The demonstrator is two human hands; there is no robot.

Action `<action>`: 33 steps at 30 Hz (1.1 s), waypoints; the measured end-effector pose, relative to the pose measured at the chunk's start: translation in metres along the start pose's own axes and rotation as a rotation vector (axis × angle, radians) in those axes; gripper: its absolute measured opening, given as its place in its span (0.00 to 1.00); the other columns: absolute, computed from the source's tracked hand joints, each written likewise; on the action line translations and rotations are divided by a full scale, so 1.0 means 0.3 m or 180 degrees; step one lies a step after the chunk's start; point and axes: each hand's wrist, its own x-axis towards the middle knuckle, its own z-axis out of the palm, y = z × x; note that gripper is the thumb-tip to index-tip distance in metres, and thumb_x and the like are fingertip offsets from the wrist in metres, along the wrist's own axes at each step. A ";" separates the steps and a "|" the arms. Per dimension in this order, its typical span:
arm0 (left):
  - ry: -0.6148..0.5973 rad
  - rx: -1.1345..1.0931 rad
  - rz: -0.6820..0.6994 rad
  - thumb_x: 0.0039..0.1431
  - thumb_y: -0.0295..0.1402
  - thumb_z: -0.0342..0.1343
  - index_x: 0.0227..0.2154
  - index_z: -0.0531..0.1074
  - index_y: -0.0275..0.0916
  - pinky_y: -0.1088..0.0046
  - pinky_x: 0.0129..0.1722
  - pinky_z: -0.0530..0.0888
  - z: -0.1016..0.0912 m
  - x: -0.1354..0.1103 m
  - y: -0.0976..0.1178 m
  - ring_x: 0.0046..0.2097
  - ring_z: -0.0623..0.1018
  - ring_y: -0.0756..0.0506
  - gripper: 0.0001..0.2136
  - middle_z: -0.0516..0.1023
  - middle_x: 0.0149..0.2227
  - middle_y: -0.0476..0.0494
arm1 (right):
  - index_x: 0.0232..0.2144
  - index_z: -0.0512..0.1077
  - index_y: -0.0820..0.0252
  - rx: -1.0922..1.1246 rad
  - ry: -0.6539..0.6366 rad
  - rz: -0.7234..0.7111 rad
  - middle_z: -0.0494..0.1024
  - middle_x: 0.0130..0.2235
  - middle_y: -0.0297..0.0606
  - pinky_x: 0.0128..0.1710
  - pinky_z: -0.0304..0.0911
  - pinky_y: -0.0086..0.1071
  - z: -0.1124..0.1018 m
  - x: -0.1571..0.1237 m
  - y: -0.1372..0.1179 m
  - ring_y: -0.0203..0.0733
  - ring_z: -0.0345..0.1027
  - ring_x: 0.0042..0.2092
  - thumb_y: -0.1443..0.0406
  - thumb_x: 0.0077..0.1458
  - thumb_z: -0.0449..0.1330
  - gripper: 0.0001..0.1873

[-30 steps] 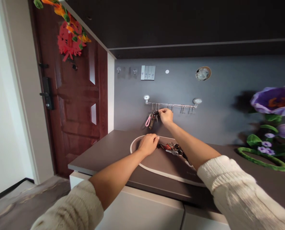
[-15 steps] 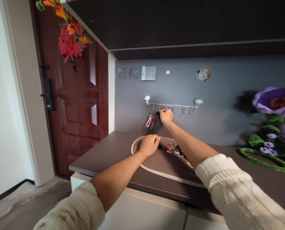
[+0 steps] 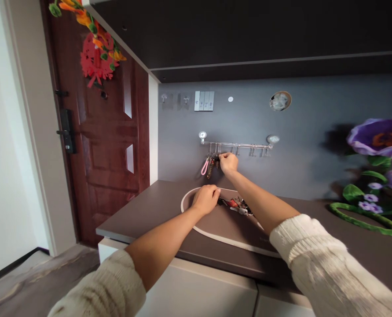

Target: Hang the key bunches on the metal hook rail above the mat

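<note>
My right hand [image 3: 228, 163] is closed in a pinch at the clear hook rail [image 3: 237, 145] on the grey wall, with its fingertips on a bunch of keys [image 3: 217, 162]. Beside these, a pink loop strap [image 3: 204, 167] and a dark tag [image 3: 210, 168] hang from the rail's left hooks. Low over the brown oval mat [image 3: 215, 224] is my left hand [image 3: 206, 199], its fingers curled; whatever lies inside them is hidden. Just right of it, another pile of keys [image 3: 240, 207] with a red piece rests on the mat, partly covered by my right forearm.
A dark shelf [image 3: 248, 35] overhangs the counter [image 3: 139, 207]. Purple artificial flowers [image 3: 380, 138] stand at the right. On the wall are a switch panel [image 3: 204, 101] and a round hole [image 3: 280, 101]. A dark red door [image 3: 106, 171] is at the left.
My right hand has shifted very slightly down at the hooks, and the hanging dark tag has turned a little. My left hand stays in place.
</note>
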 end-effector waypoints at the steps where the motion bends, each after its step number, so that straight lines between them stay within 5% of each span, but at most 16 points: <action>1: 0.0008 -0.0007 -0.0002 0.61 0.35 0.39 0.25 0.70 0.38 0.73 0.32 0.63 0.001 0.000 -0.001 0.33 0.72 0.48 0.16 0.76 0.29 0.44 | 0.29 0.74 0.63 0.0011 -0.0010 -0.0017 0.77 0.33 0.43 0.38 0.60 0.30 0.000 0.000 0.003 0.42 0.69 0.36 0.64 0.49 0.53 0.11; 10: 0.0109 -0.0121 -0.0160 0.60 0.35 0.40 0.23 0.68 0.37 0.74 0.32 0.62 -0.017 0.000 0.003 0.32 0.71 0.48 0.15 0.75 0.28 0.45 | 0.30 0.74 0.63 0.0131 -0.0155 -0.0163 0.77 0.33 0.42 0.39 0.60 0.31 -0.053 -0.037 0.018 0.39 0.69 0.36 0.66 0.48 0.53 0.11; 20: 0.0276 -0.0039 -0.0389 0.61 0.34 0.40 0.28 0.69 0.37 0.72 0.36 0.65 -0.020 0.000 -0.010 0.35 0.72 0.47 0.14 0.75 0.31 0.43 | 0.30 0.73 0.63 0.0507 -0.0547 -0.0255 0.76 0.32 0.39 0.39 0.61 0.32 -0.179 -0.226 0.082 0.37 0.68 0.34 0.64 0.47 0.53 0.10; 33: -0.0166 0.0028 -0.0145 0.56 0.28 0.46 0.33 0.70 0.38 0.70 0.42 0.67 -0.019 -0.009 -0.011 0.40 0.72 0.46 0.08 0.75 0.35 0.44 | 0.28 0.72 0.62 -0.0197 -0.1204 -0.0745 0.76 0.29 0.37 0.37 0.60 0.29 -0.295 -0.418 0.182 0.36 0.68 0.31 0.66 0.51 0.52 0.09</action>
